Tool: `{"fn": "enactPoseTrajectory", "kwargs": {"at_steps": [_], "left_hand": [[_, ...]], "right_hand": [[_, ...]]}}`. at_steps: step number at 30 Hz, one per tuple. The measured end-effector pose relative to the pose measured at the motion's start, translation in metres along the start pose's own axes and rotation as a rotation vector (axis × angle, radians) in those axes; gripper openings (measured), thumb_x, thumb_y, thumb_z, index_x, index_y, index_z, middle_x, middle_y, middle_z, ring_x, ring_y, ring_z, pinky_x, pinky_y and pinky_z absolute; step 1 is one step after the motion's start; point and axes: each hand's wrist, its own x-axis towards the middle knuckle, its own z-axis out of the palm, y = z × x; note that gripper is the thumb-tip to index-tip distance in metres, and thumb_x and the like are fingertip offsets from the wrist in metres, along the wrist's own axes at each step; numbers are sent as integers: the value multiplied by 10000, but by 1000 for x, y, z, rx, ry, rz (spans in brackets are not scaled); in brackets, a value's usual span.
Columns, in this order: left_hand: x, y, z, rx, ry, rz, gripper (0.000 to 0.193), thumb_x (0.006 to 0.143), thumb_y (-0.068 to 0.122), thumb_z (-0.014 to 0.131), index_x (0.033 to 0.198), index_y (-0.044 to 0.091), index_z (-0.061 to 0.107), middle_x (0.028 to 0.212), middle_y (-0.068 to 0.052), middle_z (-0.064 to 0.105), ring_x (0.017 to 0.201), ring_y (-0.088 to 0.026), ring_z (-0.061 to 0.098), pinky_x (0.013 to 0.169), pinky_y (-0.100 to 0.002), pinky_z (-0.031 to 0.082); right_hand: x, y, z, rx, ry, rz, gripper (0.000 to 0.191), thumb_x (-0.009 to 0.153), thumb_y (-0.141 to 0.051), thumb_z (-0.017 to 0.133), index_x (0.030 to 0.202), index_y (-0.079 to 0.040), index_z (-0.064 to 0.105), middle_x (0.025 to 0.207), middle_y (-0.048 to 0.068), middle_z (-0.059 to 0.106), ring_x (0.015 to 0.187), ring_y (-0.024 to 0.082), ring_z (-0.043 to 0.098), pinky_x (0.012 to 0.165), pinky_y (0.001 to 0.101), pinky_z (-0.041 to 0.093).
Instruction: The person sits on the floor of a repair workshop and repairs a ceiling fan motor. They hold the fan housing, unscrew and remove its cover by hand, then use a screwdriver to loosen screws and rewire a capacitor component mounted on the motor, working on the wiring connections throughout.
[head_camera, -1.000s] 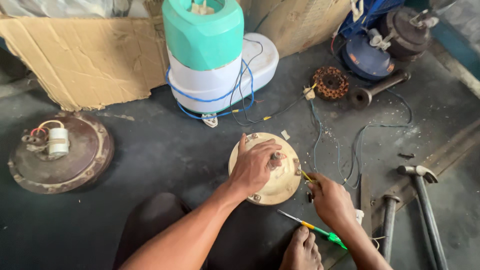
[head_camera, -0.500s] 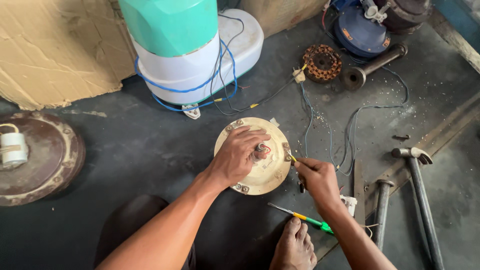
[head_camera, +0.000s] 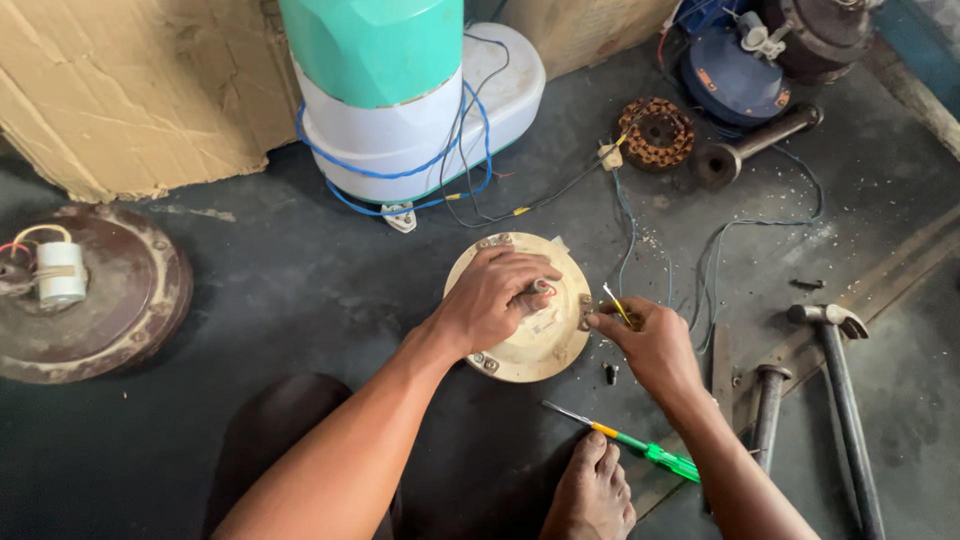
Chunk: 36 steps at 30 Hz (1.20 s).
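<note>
The left hand presses flat on the round cream motor cover; the right hand pinches a small tool at its right edge. A slip could jab fingers or scatter the loose screw nearby.

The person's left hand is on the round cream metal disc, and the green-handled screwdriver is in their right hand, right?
Not quite. The left hand does rest on the round cream metal disc, but the green-handled screwdriver lies on the floor near the foot; the head view shows the right hand pinching something small.
</note>
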Motion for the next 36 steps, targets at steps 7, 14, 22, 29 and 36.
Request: {"fn": "enactPoseTrajectory", "kwargs": {"at_steps": [7, 14, 22, 29, 36], "left_hand": [[2, -2, 2, 24, -19, 2, 366, 922, 362, 664, 1189, 119, 726, 1251, -34, 732, 1272, -215, 618, 1156, -442, 349], [3, -8, 2, 49, -16, 5, 358, 947, 377, 656, 1172, 110, 735, 1255, -44, 728, 1270, -221, 610, 1155, -448, 336], [1, -9, 1, 68, -22, -16, 353, 928, 360, 675, 1170, 112, 741, 1266, -56, 725, 1282, -214, 608, 1156, -443, 334], [1, -9, 2, 60, -24, -10, 353, 926, 375, 690, 1150, 108, 748, 1252, -67, 725, 1280, -225, 603, 1150, -448, 330], [-2, -9, -3, 20, -5, -7, 351, 924, 356, 672, 1166, 112, 742, 1255, -48, 732, 1277, -212, 611, 1159, -439, 336]], "right_hand": [[13, -16, 0, -129, -57, 0, 342, 782, -374, 825, 973, -90, 824, 695, 153, 730, 599, 272, 651, 637, 416, 506], [9, -20, -2, -454, -30, -496, 217, 928, -294, 674, 903, -99, 763, 867, 119, 719, 802, 368, 671, 698, 489, 517], [4, -13, 9, -516, 87, -632, 226, 851, -268, 717, 980, -83, 733, 860, 113, 690, 826, 327, 680, 722, 459, 538], [19, 3, 23, -202, 28, -191, 237, 827, -227, 717, 964, -38, 760, 772, 192, 715, 673, 323, 716, 694, 411, 546], [37, 41, 27, 597, -24, 337, 242, 924, -197, 659, 807, 8, 605, 642, 13, 508, 489, 115, 382, 425, 314, 272]]}}
